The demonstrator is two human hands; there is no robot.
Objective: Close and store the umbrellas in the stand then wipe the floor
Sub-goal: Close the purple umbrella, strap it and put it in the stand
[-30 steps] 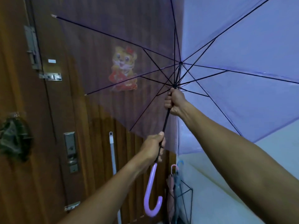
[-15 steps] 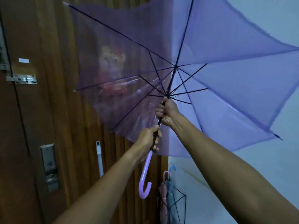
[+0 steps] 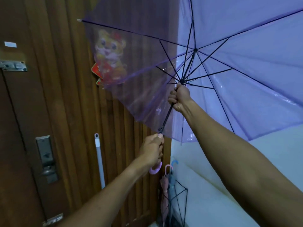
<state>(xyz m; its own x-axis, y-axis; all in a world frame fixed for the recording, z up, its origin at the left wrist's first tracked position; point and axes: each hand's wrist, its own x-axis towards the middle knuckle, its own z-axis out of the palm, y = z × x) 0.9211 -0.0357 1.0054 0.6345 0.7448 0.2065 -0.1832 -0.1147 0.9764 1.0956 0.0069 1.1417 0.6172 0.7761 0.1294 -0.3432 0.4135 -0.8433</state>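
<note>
Up high now — the purple umbrella point(image 3: 246, 76) is open, its see-through canopy spread across the upper right, black ribs fanning out from the hub. Right hand point(image 3: 179, 97) is clamped on the black shaft point(image 3: 166, 119), just below the runner where the struts meet. Left hand point(image 3: 152, 150) is lower and nearer, fist closed around the bottom of the shaft, with the curved lilac handle point(image 3: 155, 169) poking out beneath it. The shaft runs tilted between the two fists, leaning up and to the right.

Behind the canopy's left half stands a brown wooden door point(image 3: 65, 95), and a cartoon tiger sticker point(image 3: 109, 58) shows through the plastic. On the door's left side — a metal lock plate point(image 3: 46, 158) with its lever. A white pole point(image 3: 99, 161) leans upright against the door, between the lock and the left hand.

Down low, in the corner where door meets pale wall point(image 3: 229, 177), sits a black wire stand point(image 3: 179, 203). Two closed umbrellas are in it already: a pink one point(image 3: 164, 194) and a blue one point(image 3: 172, 185), hooked handles up, just below the lilac handle.
</note>
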